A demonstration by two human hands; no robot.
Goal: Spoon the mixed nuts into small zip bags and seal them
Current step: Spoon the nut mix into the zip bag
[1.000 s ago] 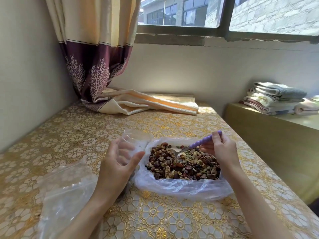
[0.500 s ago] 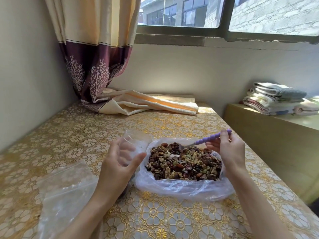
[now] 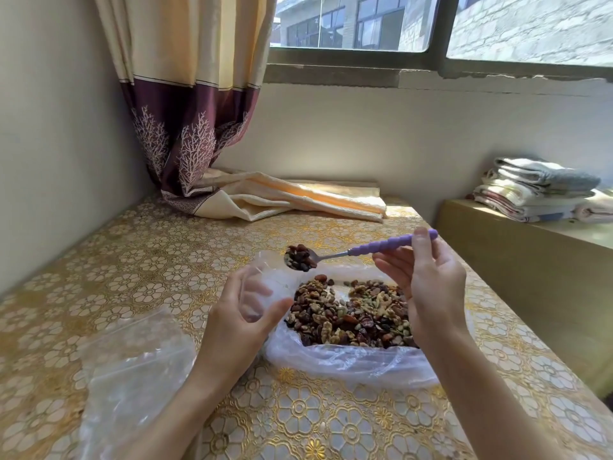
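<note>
The right hand [image 3: 431, 287] pinches the spoon [image 3: 358, 252] heaped with loose nuts [image 3: 300, 257], while the left hand [image 3: 238, 313] grips the limp, slippery bag [image 3: 262, 287] near its mouth.

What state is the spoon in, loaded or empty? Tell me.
Loaded. The spoon in the right hand carries a heap of nuts in its bowl, lifted above the big bag's pile.

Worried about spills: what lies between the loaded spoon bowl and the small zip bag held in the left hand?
In the head view, nothing: open air separates the spoon from the small zip bag in the left hand; the nut pile lies just below.
</note>
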